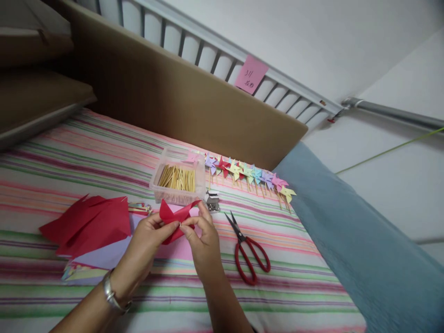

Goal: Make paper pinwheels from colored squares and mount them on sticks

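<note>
My left hand (144, 240) is closed on a piece of red paper (169, 214), partly folded into a pinwheel with its corners curling up. Facing it, my right hand (205, 243) pinches thumb and forefinger at the paper's middle, where a small, thin, pale pin (180, 224) shows between the fingertips. The rest of that hand lies against the paper's right side and hides part of it. Beneath both hands is a pink paper sheet (176, 249). Red-handled scissors (244, 249) lie to the right, blades slightly apart, touched by neither hand.
A clear plastic box (157, 189) of wooden sticks (178, 178) stands beyond my hands, a small metal clip-like item (212, 202) beside it. Finished pinwheels (236, 170) line the back right. Stacked red paper squares (100, 224) lie left. A brown board (194, 106) stands behind.
</note>
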`<control>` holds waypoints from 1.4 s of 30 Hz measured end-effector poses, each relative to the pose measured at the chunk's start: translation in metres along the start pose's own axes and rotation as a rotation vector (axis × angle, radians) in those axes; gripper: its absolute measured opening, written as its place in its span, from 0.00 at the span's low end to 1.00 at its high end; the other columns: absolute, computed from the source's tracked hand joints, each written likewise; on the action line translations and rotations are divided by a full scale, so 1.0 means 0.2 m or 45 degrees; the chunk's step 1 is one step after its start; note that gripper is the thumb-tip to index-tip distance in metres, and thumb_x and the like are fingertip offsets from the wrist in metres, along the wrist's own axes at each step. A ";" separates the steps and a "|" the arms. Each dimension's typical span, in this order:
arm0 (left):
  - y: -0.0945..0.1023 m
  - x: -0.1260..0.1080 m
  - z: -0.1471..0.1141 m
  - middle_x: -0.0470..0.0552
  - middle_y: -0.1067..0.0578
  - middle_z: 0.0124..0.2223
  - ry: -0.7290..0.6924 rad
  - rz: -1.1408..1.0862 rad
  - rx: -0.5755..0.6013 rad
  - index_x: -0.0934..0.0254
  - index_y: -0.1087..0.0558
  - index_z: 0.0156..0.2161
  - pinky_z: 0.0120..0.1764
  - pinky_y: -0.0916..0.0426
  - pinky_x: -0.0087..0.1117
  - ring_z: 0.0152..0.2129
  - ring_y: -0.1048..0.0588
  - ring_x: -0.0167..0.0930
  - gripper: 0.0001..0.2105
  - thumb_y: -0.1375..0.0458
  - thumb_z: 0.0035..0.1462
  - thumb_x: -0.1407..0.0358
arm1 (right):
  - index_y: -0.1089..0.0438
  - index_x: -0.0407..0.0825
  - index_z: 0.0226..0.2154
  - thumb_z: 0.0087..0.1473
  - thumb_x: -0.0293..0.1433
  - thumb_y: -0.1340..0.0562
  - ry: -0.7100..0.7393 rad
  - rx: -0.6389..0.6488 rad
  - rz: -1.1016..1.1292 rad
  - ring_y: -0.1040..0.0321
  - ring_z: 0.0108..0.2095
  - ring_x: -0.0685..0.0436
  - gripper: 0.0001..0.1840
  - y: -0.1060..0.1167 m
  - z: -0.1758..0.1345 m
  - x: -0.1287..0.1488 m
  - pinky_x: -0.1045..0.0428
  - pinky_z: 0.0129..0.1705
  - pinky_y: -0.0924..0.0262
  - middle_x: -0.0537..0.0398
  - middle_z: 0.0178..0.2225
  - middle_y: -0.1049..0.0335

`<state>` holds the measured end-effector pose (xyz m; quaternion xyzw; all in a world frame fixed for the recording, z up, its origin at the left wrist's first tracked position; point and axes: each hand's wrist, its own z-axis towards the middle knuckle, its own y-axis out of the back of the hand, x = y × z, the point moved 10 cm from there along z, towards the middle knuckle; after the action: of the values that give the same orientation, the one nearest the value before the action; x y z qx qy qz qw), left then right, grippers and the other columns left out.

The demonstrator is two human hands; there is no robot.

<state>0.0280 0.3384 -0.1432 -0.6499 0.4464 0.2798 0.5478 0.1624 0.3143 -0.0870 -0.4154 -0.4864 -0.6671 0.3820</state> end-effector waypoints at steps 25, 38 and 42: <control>-0.06 -0.02 -0.02 0.46 0.24 0.25 -0.029 0.152 0.095 0.64 0.22 0.28 0.27 0.39 0.26 0.22 0.31 0.27 0.05 0.35 0.45 0.65 | 0.32 0.48 0.21 0.43 0.30 0.35 -0.257 0.040 0.432 0.44 0.23 0.51 0.05 -0.03 0.00 -0.12 0.55 0.27 0.47 0.62 0.20 0.37; -0.10 0.02 -0.02 0.48 0.22 0.28 0.124 0.061 0.208 0.64 0.21 0.30 0.31 0.36 0.26 0.25 0.28 0.28 0.08 0.32 0.42 0.64 | 0.34 0.48 0.19 0.41 0.29 0.35 -0.279 0.017 0.525 0.46 0.21 0.52 0.06 -0.02 -0.01 -0.10 0.56 0.24 0.51 0.63 0.18 0.38; -0.10 0.02 -0.03 0.47 0.22 0.26 0.166 0.061 0.177 0.63 0.22 0.25 0.31 0.34 0.27 0.25 0.28 0.29 0.07 0.30 0.39 0.64 | 0.33 0.49 0.18 0.40 0.29 0.35 -0.289 -0.010 0.512 0.48 0.20 0.52 0.06 -0.01 -0.01 -0.10 0.56 0.22 0.52 0.64 0.17 0.40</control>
<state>0.0466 0.3316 -0.1355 -0.6163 0.5149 0.2180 0.5546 0.1684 0.3155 -0.1068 -0.5777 -0.4311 -0.5284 0.4486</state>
